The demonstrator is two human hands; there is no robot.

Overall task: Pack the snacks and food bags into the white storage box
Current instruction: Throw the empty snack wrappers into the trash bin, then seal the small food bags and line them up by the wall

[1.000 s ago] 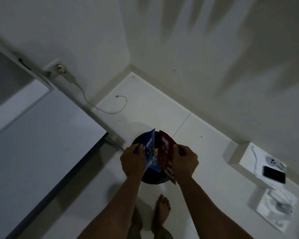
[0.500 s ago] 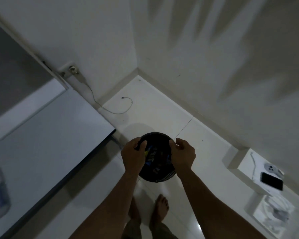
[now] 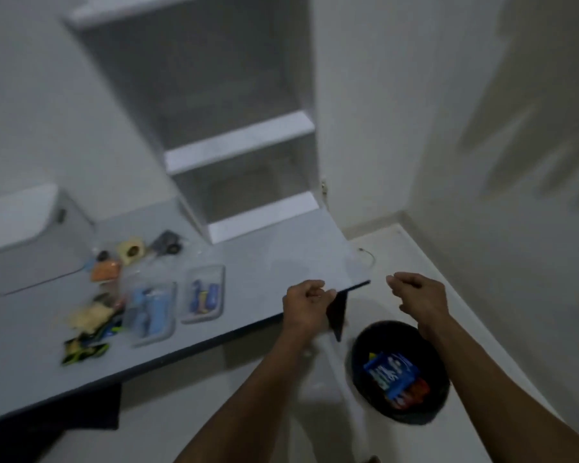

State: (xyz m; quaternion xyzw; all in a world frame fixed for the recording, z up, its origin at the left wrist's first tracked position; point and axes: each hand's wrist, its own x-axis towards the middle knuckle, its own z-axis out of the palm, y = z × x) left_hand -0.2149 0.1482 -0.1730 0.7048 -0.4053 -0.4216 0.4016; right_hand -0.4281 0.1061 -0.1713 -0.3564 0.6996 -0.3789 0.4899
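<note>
Biggest thing in the room is the built-in white shelf unit (image 3: 238,135) up at 12 o'clock, standing on the far side of the long grey table (image 3: 274,259) that runs from 9 o'clock toward the middle. At the 9 o'clock end of the table sits the white lidded storage box (image 3: 20,235), lid on as far as I can see, pretty blurry though. Down on the pale floor at 5 o'clock there's a round black bin (image 3: 401,370) with a blue snack wrapper (image 3: 390,370) and a red one (image 3: 411,394) lying inside it. On the table just right of the box, two clear zip bags (image 3: 178,304) with blue stuff inside lie side by side, and left of them is a loose scatter of small snack packets (image 3: 96,307), orange, yellow and green ones. The left hand (image 3: 306,305) hovers at the table's near edge, fingers loosely curled, nothing in it. The right hand (image 3: 418,300) hangs above the bin, half curled and also holding nothing.
</note>
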